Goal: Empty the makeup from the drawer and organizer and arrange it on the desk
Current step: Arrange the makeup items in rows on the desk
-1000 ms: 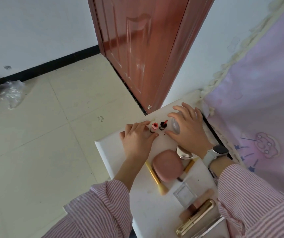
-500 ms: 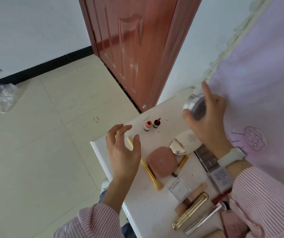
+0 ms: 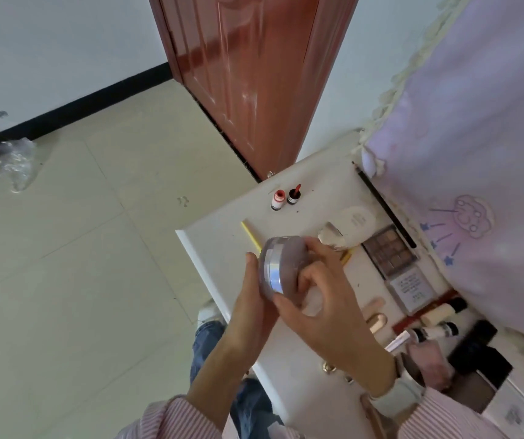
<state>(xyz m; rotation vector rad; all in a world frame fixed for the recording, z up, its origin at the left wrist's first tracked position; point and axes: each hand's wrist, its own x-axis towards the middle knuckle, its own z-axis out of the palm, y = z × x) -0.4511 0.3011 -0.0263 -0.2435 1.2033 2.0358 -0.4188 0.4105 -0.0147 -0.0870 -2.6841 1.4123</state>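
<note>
Above desk [image 3: 222, 248], both hands grip jar [image 3: 281, 267].

Palette label [image 3: 410, 286] text unreadable, gold tube [image 3: 377, 323] partly behind right hand [image 3: 324, 299]

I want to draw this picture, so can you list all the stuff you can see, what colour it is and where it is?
Round jar: 1, mauve with a silver band, held above the desk in both hands.
Small bottles: 2, red-topped, upright at the far desk end.
Eyeshadow palette: 1, brown shades, desk's right side.
Oval compact: 1, white, beyond the palette.
Yellow stick: 1, flat on the desk, partly hidden by the jar.
Desk: 1, white.
Door: 1, reddish-brown, behind the desk.
Cloth: 1, lilac, right.
Plastic bag: 1, clear, on the floor, left.
Left hand: 1, under the jar.
Right hand: 1, gripping the jar.
</note>
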